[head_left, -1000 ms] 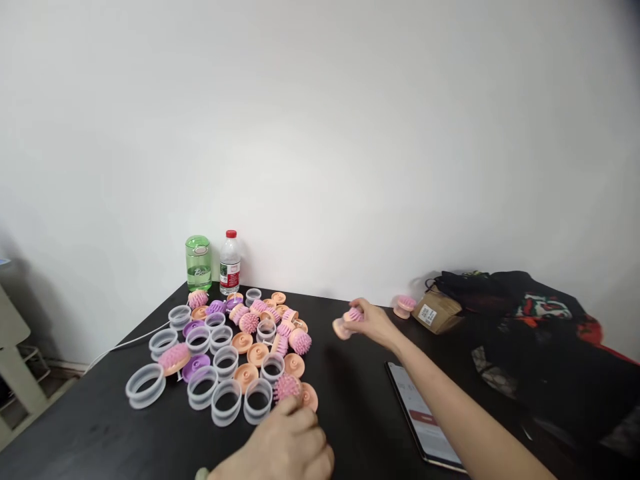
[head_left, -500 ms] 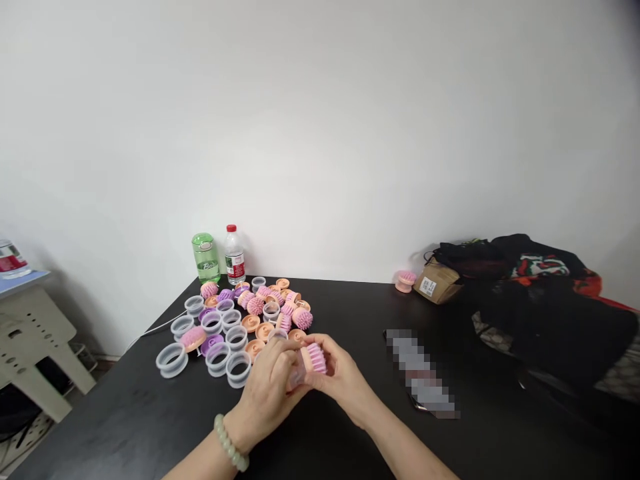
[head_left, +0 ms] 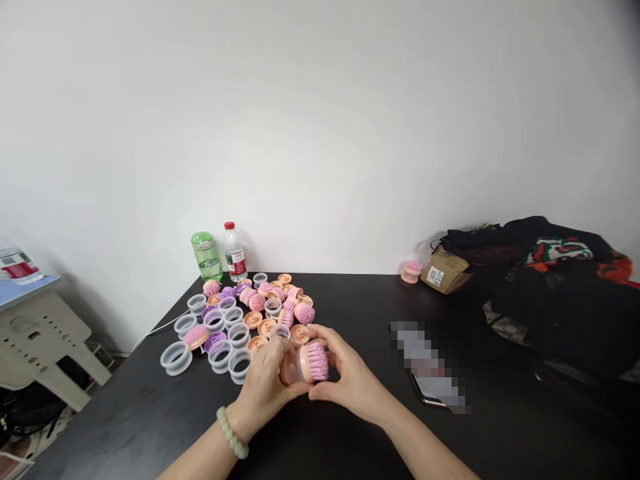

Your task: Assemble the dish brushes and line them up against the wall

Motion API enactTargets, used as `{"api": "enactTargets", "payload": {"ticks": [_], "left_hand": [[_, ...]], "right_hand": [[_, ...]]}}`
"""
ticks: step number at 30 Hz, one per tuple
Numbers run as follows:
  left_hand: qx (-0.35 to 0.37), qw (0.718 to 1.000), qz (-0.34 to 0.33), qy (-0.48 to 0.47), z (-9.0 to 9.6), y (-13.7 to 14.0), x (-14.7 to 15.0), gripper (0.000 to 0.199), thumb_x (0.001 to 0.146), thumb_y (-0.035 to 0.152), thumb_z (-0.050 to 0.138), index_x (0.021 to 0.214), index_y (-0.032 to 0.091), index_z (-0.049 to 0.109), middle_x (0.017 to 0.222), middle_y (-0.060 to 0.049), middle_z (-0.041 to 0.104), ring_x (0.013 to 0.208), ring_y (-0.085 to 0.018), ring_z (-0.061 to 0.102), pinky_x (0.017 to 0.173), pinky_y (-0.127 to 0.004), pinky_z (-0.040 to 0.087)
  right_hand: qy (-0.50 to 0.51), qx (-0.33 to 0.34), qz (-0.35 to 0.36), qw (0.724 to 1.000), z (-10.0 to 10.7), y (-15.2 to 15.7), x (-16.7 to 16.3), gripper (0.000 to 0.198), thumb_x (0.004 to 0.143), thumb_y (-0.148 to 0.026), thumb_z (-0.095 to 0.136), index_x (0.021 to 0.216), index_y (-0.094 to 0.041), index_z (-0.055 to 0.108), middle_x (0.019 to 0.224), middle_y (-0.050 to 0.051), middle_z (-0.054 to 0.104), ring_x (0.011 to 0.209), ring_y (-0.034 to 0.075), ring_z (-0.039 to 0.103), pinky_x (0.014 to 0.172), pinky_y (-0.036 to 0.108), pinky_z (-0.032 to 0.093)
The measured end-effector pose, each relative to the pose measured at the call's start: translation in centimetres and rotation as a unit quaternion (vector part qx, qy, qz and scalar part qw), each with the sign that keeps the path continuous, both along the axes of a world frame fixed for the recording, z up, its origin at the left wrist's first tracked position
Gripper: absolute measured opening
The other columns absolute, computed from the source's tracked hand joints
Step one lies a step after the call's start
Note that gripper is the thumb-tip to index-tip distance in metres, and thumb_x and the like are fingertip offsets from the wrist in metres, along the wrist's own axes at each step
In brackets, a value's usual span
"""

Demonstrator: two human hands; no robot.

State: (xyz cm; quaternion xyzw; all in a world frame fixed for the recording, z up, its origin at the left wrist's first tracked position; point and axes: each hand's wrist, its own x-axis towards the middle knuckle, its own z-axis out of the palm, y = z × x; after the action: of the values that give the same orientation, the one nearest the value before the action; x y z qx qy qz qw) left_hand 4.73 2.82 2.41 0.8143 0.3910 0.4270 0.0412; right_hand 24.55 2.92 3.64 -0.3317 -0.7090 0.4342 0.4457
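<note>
Between my hands is a scalp massage brush (head_left: 306, 363), lying on its side with pink bristles facing right and a clear, waisted body behind a peach rim. My left hand (head_left: 267, 377), with a green bead bracelet on the wrist, is closed around the clear body. My right hand (head_left: 345, 377) curves round the bristle end, its fingertips at the rim above and its thumb below. Just beyond my left hand lie clear plastic rings (head_left: 220, 357), peach discs (head_left: 267, 327), purple discs (head_left: 215, 341) and pink bristle heads (head_left: 257, 302).
A green bottle (head_left: 207, 257) and a red-capped water bottle (head_left: 235, 253) stand at the back left. An assembled brush (head_left: 412, 272) sits by a brown paper package (head_left: 446, 270) at the back right. A phone (head_left: 430, 387), partly pixelated, lies right of my hands. Dark clothing (head_left: 560, 313) covers the right side.
The brush has turned, showing more of its clear body and peach rim. My right hand has loosened and shifted slightly right around the bristles. The view has shifted a little.
</note>
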Motion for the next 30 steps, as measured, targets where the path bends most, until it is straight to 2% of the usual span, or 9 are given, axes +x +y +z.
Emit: {"api": "enactTargets", "payload": {"ticks": [3,5,8,10,15,18,20,25,30], "left_hand": [[0.011,1.000,-0.001,-0.003,-0.13,-0.07,-0.09,0.044,0.078,0.051,0.076,0.102,0.021,0.055,0.086,-0.002,0.067,0.072,-0.019,0.066,0.062,-0.030,0.053],[0.032,0.999,-0.005,-0.001,-0.12,-0.08,-0.13,0.043,0.080,0.049,0.075,0.105,0.022,0.054,0.086,-0.002,0.067,0.073,-0.020,0.066,0.063,-0.031,0.054],[0.053,0.999,-0.007,0.001,-0.09,-0.03,-0.13,0.042,0.080,0.047,0.075,0.107,0.022,0.053,0.085,-0.002,0.066,0.072,-0.020,0.065,0.062,-0.031,0.054],[0.068,0.998,-0.014,0.003,-0.15,0.01,-0.12,0.041,0.082,0.046,0.074,0.107,0.023,0.052,0.087,-0.003,0.067,0.074,-0.021,0.066,0.063,-0.033,0.055],[0.095,0.995,-0.026,0.019,-0.39,0.05,-0.13,0.034,0.085,0.042,0.071,0.104,0.022,0.051,0.089,-0.006,0.068,0.078,-0.023,0.067,0.066,-0.035,0.056],[0.091,0.995,-0.021,0.025,-0.40,0.03,-0.15,0.032,0.087,0.038,0.070,0.107,0.022,0.050,0.092,-0.006,0.068,0.080,-0.023,0.067,0.068,-0.037,0.057],[0.097,0.994,-0.024,0.034,-0.40,0.01,-0.14,0.032,0.088,0.037,0.068,0.110,0.022,0.050,0.093,-0.007,0.069,0.082,-0.024,0.067,0.071,-0.038,0.058],[0.090,0.995,-0.025,0.046,-0.37,-0.09,-0.18,0.038,0.088,0.045,0.067,0.112,0.021,0.051,0.088,-0.005,0.066,0.077,-0.022,0.067,0.070,-0.037,0.057],[0.021,0.999,-0.027,0.036,0.42,-0.15,-0.34,0.047,0.076,0.056,0.076,0.098,0.023,0.052,0.085,-0.002,0.065,0.072,-0.020,0.064,0.061,-0.030,0.052]], "right_hand": [[-0.035,-0.021,-0.022,0.999,-0.11,0.08,-0.03,0.048,0.069,-0.037,0.083,0.110,-0.022,0.065,0.101,0.005,0.067,0.093,0.025,0.064,0.080,0.036,0.053],[-0.053,-0.004,-0.020,0.998,0.11,-0.04,-0.07,0.034,0.072,-0.031,0.080,0.103,-0.021,0.067,0.097,0.004,0.067,0.091,0.024,0.064,0.081,0.036,0.053],[-0.019,-0.002,0.018,1.000,0.42,-0.28,-0.12,0.055,0.071,-0.020,0.078,0.123,-0.026,0.059,0.126,0.006,0.061,0.118,0.026,0.058,0.100,0.039,0.047],[-0.010,-0.020,0.026,0.999,0.37,-0.31,-0.20,0.068,0.068,-0.021,0.081,0.130,-0.026,0.054,0.135,0.007,0.057,0.126,0.028,0.054,0.105,0.042,0.044],[-0.077,-0.020,-0.030,0.996,0.04,-0.23,-0.41,0.044,0.069,-0.019,0.079,0.110,-0.024,0.063,0.109,0.003,0.068,0.102,0.026,0.065,0.091,0.039,0.051],[-0.063,-0.015,-0.016,0.998,0.07,-0.32,-0.41,0.057,0.065,-0.011,0.077,0.117,-0.026,0.059,0.118,0.003,0.065,0.109,0.025,0.062,0.095,0.037,0.049],[-0.061,-0.019,-0.018,0.998,-0.01,-0.31,-0.42,0.062,0.064,-0.014,0.080,0.121,-0.025,0.057,0.121,0.004,0.065,0.111,0.026,0.062,0.096,0.038,0.048],[-0.107,0.008,-0.056,0.993,-0.18,-0.12,-0.47,0.041,0.068,-0.028,0.083,0.105,-0.024,0.065,0.103,0.003,0.070,0.096,0.026,0.065,0.087,0.038,0.051],[-0.129,0.056,-0.055,0.989,0.26,-0.46,-0.50,0.048,0.065,-0.021,0.086,0.108,-0.028,0.067,0.104,0.001,0.067,0.096,0.025,0.065,0.086,0.036,0.051]]}}
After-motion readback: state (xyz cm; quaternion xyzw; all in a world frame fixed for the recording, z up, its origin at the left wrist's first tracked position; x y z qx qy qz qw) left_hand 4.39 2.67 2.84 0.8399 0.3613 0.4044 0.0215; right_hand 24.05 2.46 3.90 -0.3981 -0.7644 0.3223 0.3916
